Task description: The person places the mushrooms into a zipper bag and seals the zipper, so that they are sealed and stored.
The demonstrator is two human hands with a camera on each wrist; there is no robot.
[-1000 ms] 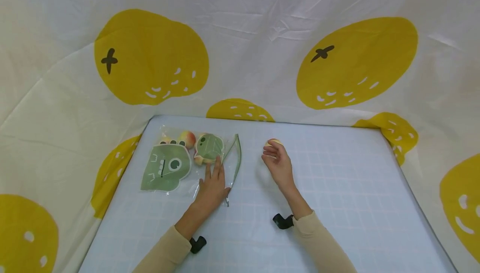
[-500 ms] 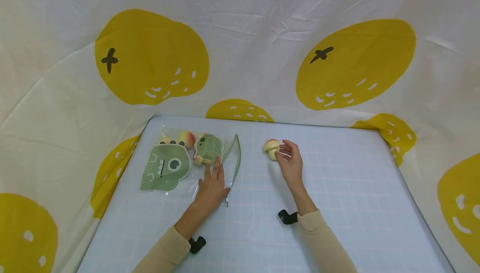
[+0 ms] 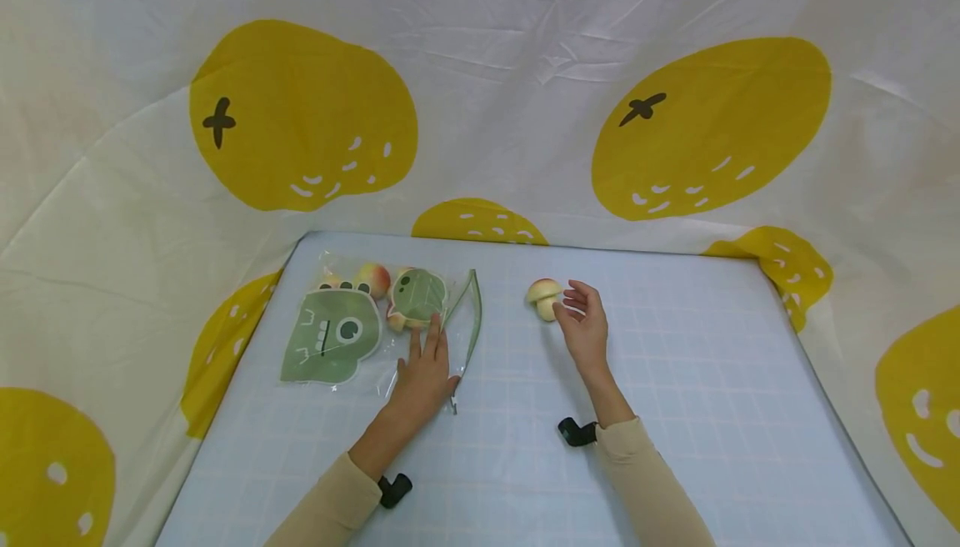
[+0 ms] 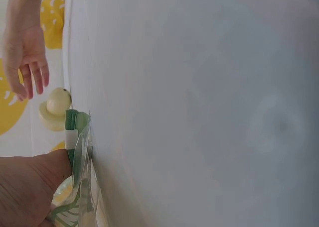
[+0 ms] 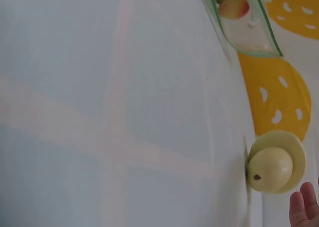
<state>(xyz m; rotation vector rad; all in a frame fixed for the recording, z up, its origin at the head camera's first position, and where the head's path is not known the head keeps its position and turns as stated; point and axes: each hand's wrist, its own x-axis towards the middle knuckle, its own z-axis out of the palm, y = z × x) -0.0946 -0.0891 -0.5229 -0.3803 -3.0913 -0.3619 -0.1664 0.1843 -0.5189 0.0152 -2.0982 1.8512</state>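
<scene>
From the head view: left hand [image 3: 423, 373] laid flat with straight fingers on the clear plastic zip pouch printed with green cartoon dinosaur faces [image 3: 375, 322], pinning it to the pale blue gridded counter [image 3: 675, 414]; right hand [image 3: 583, 326] relaxed, fingers loosely curved, holding nothing, just beside the small toy mushroom with a tan cap and cream stem [image 3: 543, 297], touching or not impossible to tell. Best done, judging by this, with a light pinch at the stem, pouch kept pinned and its green-edged mouth facing the mushroom. Inside the pouch: a peach-coloured round toy [image 3: 374, 278] and at least one more small piece, half hidden by the print. From the left wrist view: thumb side of the left hand [image 4: 25, 187] pressed on the pouch's green zip edge [image 4: 77, 137], mushroom [image 4: 55, 110] close beyond, right hand's [image 4: 25, 62] fingers above it. From the right wrist view: mushroom [image 5: 273, 162] seen stem-on, a fingertip [image 5: 305, 207] near but apart, pouch mouth [image 5: 239, 18] gaping with a reddish toy within.
</scene>
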